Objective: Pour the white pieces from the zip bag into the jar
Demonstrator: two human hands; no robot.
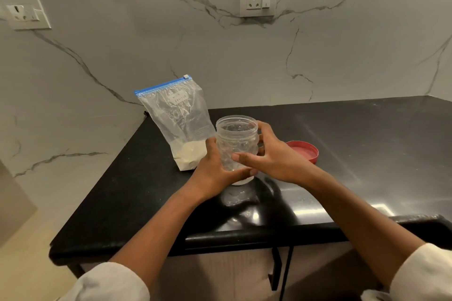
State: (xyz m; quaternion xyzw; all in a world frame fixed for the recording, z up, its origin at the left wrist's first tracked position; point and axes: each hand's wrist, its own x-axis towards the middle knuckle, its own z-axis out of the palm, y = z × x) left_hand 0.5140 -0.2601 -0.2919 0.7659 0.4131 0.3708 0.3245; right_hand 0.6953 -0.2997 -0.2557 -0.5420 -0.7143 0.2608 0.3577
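Both hands cupped the open, empty jar upright on the black counter — left hand gripping low, right hand wrapping its side, likely to steady it — while the zip bag, sealed, stood just beside, the white pieces settled at its bottom, red lid set aside.

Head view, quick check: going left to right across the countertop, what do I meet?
zip bag → left hand → jar → right hand → red lid; both hands grip the jar.

Black, white and red on marble
Glossy black tabletop; clear bumpy jar; blue-zipped clear bag; red lid; grey-veined white wall.
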